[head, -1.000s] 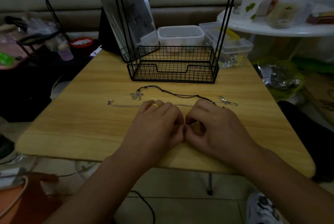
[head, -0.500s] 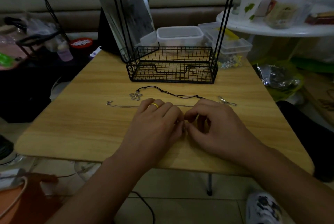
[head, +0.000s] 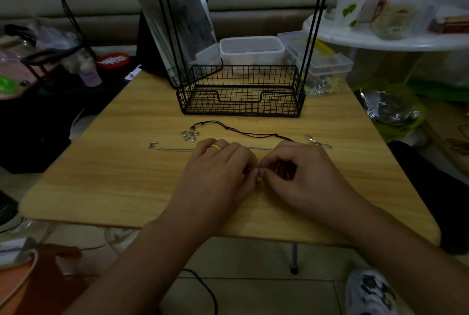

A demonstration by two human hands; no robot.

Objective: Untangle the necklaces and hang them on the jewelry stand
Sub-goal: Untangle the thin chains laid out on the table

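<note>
Progress is judged early: nothing is seen hung on the jewelry stand (head: 314, 32), though its top hooks are mostly cut off by the frame edge, so that can't be fully confirmed. The stand is placed at the far middle of the table (head: 101, 177), w/ its wire basket base (head: 241, 91) apparently empty. Two necklaces are laid out flat, apart from each other, near the basket: a black cord necklace (head: 243, 132) w/ a flower pendant at its left end, and nearer, a thin silver chain (head: 175, 149) running left-right and partly hidden behind the hands. Both are judged untangled but not yet hung. A third small item is being worked at table centre: the left hand (head: 218, 175) and right hand (head: 302, 177) are held fingertip to fingertip, fingers curled, pinching something tiny between them; what it is can't be told. Beyond the stand, clear plastic tubs (head: 251, 49) are seen, lids on, contents unclear; the right one holds small mixed bits.
</note>
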